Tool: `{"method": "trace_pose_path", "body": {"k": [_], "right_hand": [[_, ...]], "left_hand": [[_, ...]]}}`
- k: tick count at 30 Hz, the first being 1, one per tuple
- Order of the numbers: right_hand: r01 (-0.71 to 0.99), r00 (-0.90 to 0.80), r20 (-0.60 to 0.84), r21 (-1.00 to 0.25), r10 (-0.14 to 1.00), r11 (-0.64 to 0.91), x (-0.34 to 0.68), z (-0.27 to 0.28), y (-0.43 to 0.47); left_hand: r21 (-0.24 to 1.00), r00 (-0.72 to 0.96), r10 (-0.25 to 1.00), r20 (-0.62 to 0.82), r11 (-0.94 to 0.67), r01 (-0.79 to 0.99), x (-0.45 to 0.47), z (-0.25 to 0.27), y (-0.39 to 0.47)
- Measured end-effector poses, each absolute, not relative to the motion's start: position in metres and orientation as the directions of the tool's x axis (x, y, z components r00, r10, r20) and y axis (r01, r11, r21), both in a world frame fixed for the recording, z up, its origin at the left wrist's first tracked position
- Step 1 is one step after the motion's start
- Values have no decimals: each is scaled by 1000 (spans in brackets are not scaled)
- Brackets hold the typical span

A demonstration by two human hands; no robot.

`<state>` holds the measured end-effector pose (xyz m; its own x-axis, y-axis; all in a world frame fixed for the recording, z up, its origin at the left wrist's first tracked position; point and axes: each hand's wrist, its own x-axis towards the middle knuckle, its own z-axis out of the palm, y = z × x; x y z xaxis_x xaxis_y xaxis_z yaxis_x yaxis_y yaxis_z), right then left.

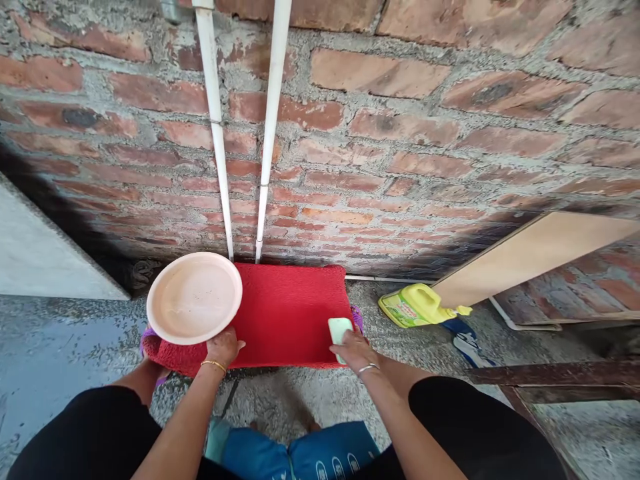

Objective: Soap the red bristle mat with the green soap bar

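A shallow pale pink basin point(196, 299) is over the left end of a red mat point(290, 313), with a little residue inside. My left hand point(223, 347) is at the basin's near rim, its fingers hidden beneath and its thumb stretched out to the right. It appears to grip the basin. At the mat's right end, my right hand point(354, 348) is closed on a pale green bar point(340, 328) that looks like soap. The bar lies against the red surface. Purple fabric point(357, 317) shows at the mat's right edge.
A yellow jug point(413, 305) lies on the wet concrete floor, beside a tan board point(540, 250) and a dark blue item point(465, 341). White pipes point(267, 133) run down the brick wall point(380, 127). A grey slab point(50, 253) stands left; blue printed fabric point(295, 453) is below.
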<state>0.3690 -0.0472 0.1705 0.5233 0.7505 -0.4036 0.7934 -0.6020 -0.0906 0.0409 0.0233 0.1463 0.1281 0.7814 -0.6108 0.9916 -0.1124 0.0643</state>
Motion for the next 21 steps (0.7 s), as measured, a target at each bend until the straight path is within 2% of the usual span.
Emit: {"method": "trace_pose_path", "body": {"k": [2,7,10,13,16,21], "right_hand": [[846,360,-471,-198,805,-494,324,169,-30],[928,3,-491,-323,871,-185,227,155,11],[938,-80,-480,-334,874,-97,221,148,21],[932,17,-490,-308,872,-191,261,147,20],[904,211,-479,-236,852,-356,333,152,8],[726,591,-446,-68,672,-684,436,170,-21]], "left_hand": [[63,124,781,-612,-108,992,44,148,23],[42,98,767,-635,-93,995,49,144,23],[20,68,760,-646,-72,997,53,140,25],[18,52,742,-668,-54,998,57,140,28],[14,37,738,-674,-38,999,59,141,30],[15,25,742,-670,-21,1000,58,138,30]]}}
